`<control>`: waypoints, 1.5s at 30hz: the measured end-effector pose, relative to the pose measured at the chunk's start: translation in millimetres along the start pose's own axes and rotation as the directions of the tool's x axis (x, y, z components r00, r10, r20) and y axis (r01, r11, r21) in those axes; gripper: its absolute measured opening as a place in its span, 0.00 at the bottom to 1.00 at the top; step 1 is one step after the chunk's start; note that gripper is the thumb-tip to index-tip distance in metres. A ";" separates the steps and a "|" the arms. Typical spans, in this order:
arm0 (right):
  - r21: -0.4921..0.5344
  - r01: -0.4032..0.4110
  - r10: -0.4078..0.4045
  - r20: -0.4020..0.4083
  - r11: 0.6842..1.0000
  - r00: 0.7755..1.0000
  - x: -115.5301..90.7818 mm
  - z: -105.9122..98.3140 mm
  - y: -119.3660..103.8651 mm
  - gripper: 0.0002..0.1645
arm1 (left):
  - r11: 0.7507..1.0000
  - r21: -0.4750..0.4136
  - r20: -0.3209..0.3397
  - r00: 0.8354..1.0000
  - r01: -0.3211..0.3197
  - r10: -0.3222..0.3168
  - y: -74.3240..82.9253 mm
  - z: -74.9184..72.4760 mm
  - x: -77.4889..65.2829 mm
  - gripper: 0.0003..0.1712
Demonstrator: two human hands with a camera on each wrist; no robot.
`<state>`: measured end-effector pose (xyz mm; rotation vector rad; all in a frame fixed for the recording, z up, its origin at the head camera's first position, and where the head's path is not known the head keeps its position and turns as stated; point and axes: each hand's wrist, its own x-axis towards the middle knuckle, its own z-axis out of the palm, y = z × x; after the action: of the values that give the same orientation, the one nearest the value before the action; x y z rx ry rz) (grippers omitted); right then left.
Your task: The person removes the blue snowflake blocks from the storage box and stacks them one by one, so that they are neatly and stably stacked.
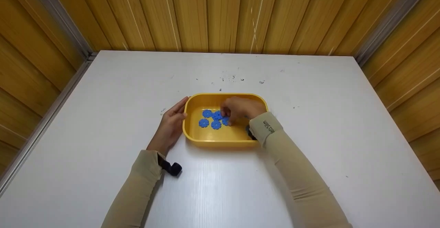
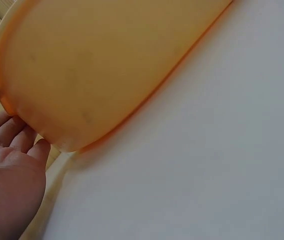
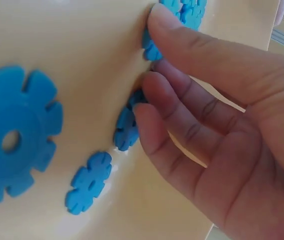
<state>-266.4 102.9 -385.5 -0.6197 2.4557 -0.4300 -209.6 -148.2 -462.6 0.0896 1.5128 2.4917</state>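
Note:
A yellow plastic tray (image 1: 209, 137) with rounded corners stands on the white table. Inside lie several blue notched plastic discs (image 1: 216, 124), each with a small central hole. My left hand (image 1: 171, 126) grips the tray's left end, thumb at the rim and fingers along the outer wall; in the left wrist view that hand (image 2: 9, 170) is beside the tray's outer side (image 2: 96, 65). Reaching into the tray, my right hand (image 1: 242, 107) pinches a blue disc (image 3: 152, 47) between thumb and fingers. Other discs (image 3: 89, 182) lie around its fingertips, partly hidden by them.
The white table (image 1: 326, 145) extends around the tray, with small dark marks on its far part. Yellow wood-look panels (image 1: 220, 15) rise behind and at both sides. A black strap with a round end (image 1: 175, 169) sits on the left wrist.

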 end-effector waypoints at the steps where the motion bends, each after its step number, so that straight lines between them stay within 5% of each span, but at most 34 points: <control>1: 0.010 -0.003 0.003 0.000 1.000 1.000 0.0 0.7 0.7 0.14 | 1.000 0.001 0.003 1.000 0.000 0.000 0.0 0.1 0.0 0.38; 13: 0.058 -0.030 0.027 0.038 0.998 0.999 -2.1 -1.3 6.8 0.12 | 1.000 0.005 0.018 1.000 0.013 -0.013 0.3 0.7 3.8 0.39; 45: 0.047 0.138 -0.138 0.009 0.989 0.990 -17.7 -21.0 2.2 0.07 | 0.997 0.070 0.084 0.996 0.013 -0.019 5.6 -11.2 0.6 0.39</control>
<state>-266.5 117.3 -362.1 -0.7733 2.3922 -0.5348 -212.9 -160.2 -462.9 0.1909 1.5591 2.3910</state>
